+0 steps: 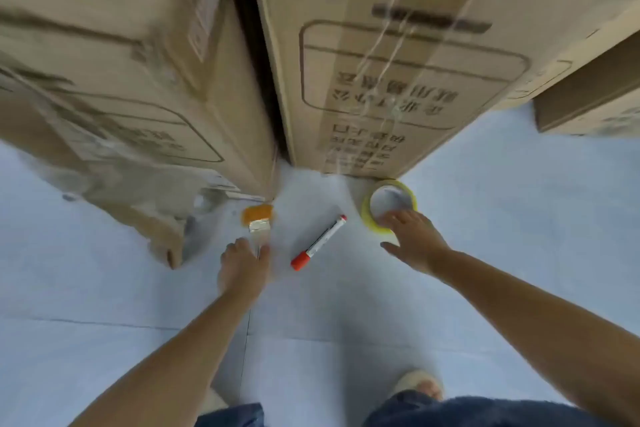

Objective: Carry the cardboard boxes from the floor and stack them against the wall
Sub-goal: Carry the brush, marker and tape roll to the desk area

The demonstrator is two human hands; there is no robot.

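Nearest the camera are the person's dark blue trouser legs (467,412) and a pale shoe (419,385) on the light grey tiled floor (519,236), with both bare forearms reaching forward and down.

The tall brown cardboard box with dark printed lettering (398,80) stands upright on the floor straight ahead. Just left of it, across a narrow dark gap, stands a second brown cardboard box with a printed panel (121,62); a smaller brown cardboard box (588,104) sits at the right edge. Neither hand touches any of them.

The left hand (242,270) is curled round the handle of a small paintbrush with orange bristles and a metal ferrule (259,218), which lies on the floor at the foot of the left box. The right hand (414,239) has its fingers spread and relaxed, fingertips resting on the near rim of a yellow roll of tape (367,213) lying flat just before the tall box. Between the hands lies a white marker pen with a red cap (318,243), slanted and untouched.
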